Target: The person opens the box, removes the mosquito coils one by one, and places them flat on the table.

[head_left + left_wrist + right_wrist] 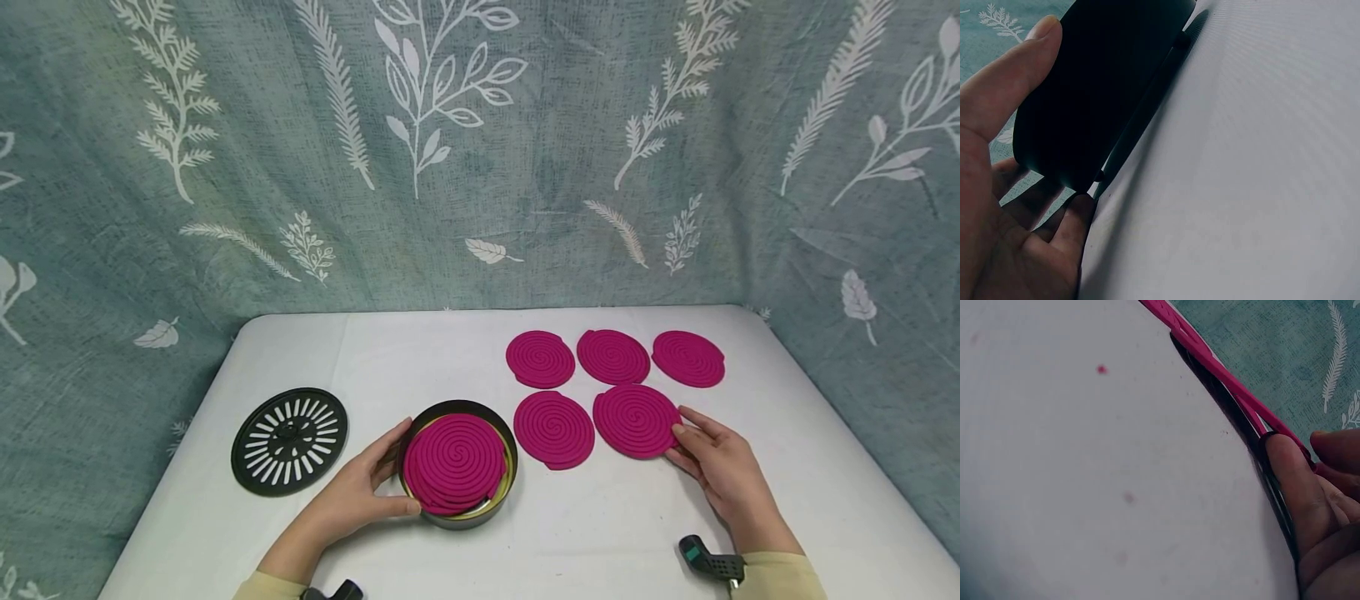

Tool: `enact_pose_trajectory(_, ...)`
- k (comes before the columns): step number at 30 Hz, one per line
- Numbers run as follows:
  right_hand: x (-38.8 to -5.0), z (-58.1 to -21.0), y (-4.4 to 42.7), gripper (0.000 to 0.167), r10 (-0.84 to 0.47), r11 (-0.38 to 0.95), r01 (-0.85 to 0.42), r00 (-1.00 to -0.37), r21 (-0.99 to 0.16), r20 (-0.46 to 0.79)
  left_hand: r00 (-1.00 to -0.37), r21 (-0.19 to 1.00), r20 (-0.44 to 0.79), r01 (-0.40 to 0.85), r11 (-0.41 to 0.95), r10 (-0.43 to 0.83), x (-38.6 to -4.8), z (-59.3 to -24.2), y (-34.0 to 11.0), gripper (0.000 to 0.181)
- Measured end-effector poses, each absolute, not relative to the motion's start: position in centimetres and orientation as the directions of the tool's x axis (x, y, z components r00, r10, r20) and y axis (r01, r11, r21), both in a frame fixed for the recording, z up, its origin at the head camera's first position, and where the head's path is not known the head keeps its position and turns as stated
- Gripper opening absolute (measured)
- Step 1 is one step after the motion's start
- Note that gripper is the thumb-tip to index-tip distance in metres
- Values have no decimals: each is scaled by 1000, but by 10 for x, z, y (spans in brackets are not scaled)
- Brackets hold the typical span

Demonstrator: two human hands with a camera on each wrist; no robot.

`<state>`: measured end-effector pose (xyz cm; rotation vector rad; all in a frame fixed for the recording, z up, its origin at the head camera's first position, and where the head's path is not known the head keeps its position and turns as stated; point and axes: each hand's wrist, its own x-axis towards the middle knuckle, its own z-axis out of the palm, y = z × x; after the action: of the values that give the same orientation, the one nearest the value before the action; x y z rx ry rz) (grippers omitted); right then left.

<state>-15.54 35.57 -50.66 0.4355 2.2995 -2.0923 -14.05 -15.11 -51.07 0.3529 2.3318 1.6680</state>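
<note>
Magenta spiral disc: right hand pinches its right edge, white tabletop extending to the right; left hand grips the left side of a round tin

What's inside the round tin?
A pink spiral disc lies in the tin, with another's edge peeking out underneath. Some of its gold-coloured inside shows. The discs hide the rest, so I can't tell how many are stacked.

teal fabric backdrop facing me, white leaf prints | white-covered table, rounded far corners | soft light
</note>
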Motion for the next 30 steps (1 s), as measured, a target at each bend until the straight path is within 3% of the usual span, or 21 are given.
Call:
enact_pose_trajectory(10, -152, -500, 359, 72, 227, 196, 225, -957, -954, -180, -935, 953, -40, 71, 295, 352, -141, -514, -151, 115)
enact_pose_trajectory(30, -148, -492, 366, 75, 282, 215, 295, -931, -931, -230, -933, 954, -51, 61, 295, 357, -141, -513, -152, 113)
